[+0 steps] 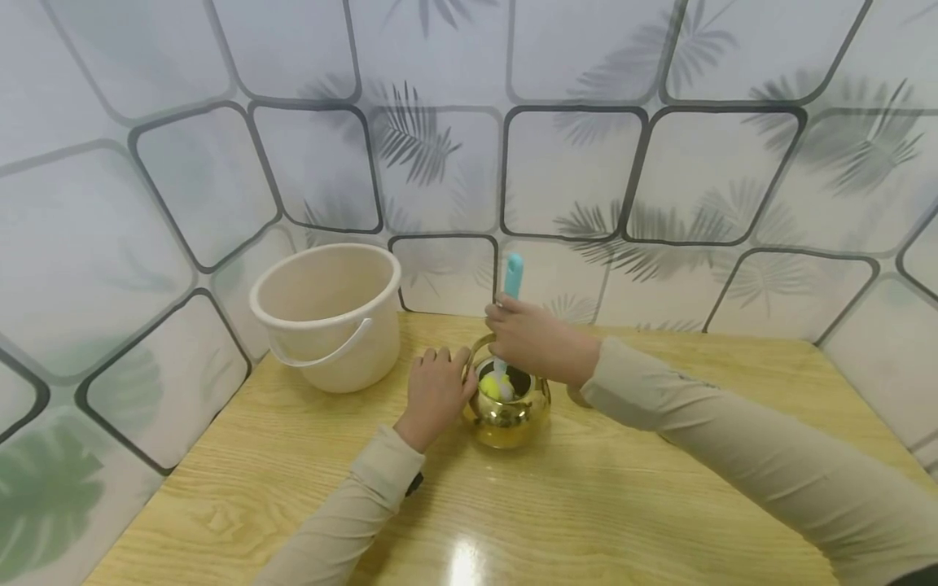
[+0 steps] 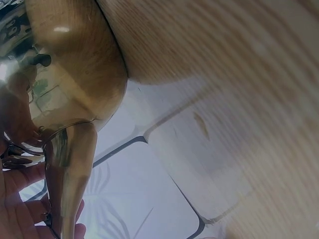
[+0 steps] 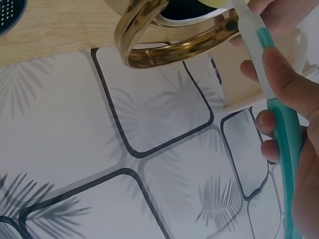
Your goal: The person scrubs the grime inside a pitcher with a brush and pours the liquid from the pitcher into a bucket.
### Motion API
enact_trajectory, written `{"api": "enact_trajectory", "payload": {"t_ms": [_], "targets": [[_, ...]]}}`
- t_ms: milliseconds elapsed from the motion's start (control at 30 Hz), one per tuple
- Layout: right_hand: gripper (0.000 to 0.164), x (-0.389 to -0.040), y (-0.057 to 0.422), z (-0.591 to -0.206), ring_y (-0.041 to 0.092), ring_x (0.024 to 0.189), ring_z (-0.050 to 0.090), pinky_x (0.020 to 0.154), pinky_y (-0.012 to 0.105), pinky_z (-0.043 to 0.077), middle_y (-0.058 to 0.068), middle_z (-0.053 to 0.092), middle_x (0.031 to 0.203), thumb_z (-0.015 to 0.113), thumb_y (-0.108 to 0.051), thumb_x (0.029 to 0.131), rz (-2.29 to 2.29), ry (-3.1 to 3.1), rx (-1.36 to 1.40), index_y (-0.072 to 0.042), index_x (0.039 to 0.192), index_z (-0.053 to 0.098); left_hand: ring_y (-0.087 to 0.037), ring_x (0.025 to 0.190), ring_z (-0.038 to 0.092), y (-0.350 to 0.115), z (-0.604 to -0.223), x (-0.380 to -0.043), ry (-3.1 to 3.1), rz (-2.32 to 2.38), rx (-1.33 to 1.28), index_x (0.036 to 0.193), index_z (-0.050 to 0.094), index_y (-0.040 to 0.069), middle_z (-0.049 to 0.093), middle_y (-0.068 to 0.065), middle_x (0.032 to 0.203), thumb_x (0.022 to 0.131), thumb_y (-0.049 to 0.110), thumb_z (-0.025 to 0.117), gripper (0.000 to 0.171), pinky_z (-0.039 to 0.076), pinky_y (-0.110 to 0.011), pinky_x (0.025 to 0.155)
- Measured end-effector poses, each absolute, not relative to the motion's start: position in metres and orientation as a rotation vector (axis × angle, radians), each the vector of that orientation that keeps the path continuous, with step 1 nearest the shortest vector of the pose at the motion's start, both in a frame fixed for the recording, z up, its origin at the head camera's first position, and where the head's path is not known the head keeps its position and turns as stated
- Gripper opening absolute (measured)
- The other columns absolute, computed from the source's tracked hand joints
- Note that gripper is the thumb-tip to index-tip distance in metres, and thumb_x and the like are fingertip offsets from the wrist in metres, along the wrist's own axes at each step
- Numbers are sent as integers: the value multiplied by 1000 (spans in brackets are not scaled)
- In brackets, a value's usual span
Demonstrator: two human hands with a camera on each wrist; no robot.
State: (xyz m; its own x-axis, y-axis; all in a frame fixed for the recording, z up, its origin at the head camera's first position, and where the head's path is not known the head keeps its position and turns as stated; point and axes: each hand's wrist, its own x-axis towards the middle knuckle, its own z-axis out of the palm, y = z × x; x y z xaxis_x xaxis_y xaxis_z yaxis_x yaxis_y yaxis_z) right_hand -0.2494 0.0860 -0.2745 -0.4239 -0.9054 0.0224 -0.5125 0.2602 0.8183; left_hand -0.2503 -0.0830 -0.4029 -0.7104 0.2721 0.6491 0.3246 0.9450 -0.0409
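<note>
A shiny gold kettle (image 1: 507, 430) stands lidless on the table, its arched handle (image 3: 174, 56) tipped toward the wall. My left hand (image 1: 436, 395) holds the kettle's left side; in the left wrist view, fingers (image 2: 22, 214) wrap behind the spout (image 2: 70, 172). With my right hand (image 1: 541, 340) I grip a sponge brush by its turquoise and white handle (image 3: 286, 144), which points upward. Its yellow and white sponge head (image 1: 497, 386) sits inside the kettle's mouth, and the kettle's inner bottom is hidden.
A cream bucket (image 1: 352, 358) with a hanging bail handle stands to the left, near the wall. Beyond the wooden table (image 1: 293, 480) rises a leaf-patterned wall (image 1: 572, 171). The right wrist view catches part of a dark perforated piece (image 3: 9, 14) on the tabletop.
</note>
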Motion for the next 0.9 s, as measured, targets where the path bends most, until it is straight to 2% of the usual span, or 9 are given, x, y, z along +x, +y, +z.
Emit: {"api": "enact_trajectory", "payload": {"t_ms": [233,400,600,733,900], "targets": [[14,-254,89,-284,17,99,49,98,35,31,-2,66,101,73,-21,78,-1059,-1984,1254,-22,92,70,-22,59,54,-83,-401,-249,-2414,-99,-425,93,63,14,58,-6,66,86,28,59,16,41,-31,53],[12,-255,92,-288,18,99,48,97,35,30,-1,66,100,71,-19,80,-1082,-1889,1227,-20,92,70,-21,58,52,-83,-402,-251,-2384,-103,-439,91,63,13,56,-6,65,85,27,59,15,40,-30,52],[20,-252,94,-287,17,101,48,98,35,28,-1,66,101,74,-18,78,-1140,-1831,1203,-20,98,69,-22,55,50,-85,-406,-253,-2304,-110,-450,86,60,13,53,-6,62,87,28,54,16,39,-31,50],[18,-253,95,-289,17,99,47,96,34,28,-3,67,96,75,-20,77,-1144,-1806,1176,-18,94,70,-22,55,51,-84,-405,-252,-2305,-86,-445,85,61,14,54,-5,62,83,28,60,14,40,-31,49],[9,-254,95,-291,16,93,47,91,34,27,-3,67,89,74,-21,76,-1139,-1780,1127,-18,84,71,-22,59,55,-83,-404,-251,-2342,-56,-425,89,63,15,58,-6,66,84,30,62,15,43,-32,52]]}}
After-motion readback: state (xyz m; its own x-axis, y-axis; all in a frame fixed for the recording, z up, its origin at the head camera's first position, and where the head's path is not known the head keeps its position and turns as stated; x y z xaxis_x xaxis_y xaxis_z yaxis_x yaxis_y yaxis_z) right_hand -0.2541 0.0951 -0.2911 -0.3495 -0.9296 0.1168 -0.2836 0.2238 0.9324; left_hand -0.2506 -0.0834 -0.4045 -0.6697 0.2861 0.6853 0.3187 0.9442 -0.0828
